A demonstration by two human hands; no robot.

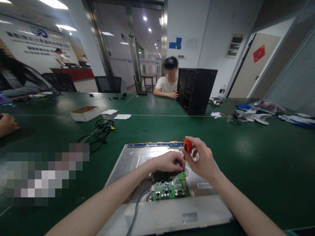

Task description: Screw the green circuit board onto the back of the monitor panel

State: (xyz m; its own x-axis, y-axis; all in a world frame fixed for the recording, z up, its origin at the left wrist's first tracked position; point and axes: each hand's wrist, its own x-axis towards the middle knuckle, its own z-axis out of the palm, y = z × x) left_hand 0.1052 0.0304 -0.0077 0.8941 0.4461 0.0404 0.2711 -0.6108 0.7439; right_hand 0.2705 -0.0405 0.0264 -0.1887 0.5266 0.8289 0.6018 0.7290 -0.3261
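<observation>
- Office rm, glass doors at back; green table [248, 160] runs across, co-worker [164, 87] seated on far side nr black PC case [200, 90]
- Mid-table, L of ctr: open box [85, 114], tangle of black cables [102, 129] nr it
- Metal panel [118, 175] flat on table in front of wearer; blue strip board [150, 145] along its far edge
- Green circuit board [169, 190] on the panel, approx ctr; grey cable [136, 211] runs from its L side twd wearer
- R hand [204, 162]: thumb + fingers closed round orange handle of screwdriver [187, 146], shaft pointing down at board's far R corner
- L hand [169, 161]: fingers bunched low by the shaft, narrow; can't tell if they grip shaft, screw or nothing
- Tip partly hidden, can't tell if seated in a screw
- Technique, my judgement: driver best square to board, light steady push, turn w/ fingertips not wrist; L fingers useful as guide nr tip, b/c a slip could scratch traces or knock small parts; forearm best clear of grey cable
</observation>
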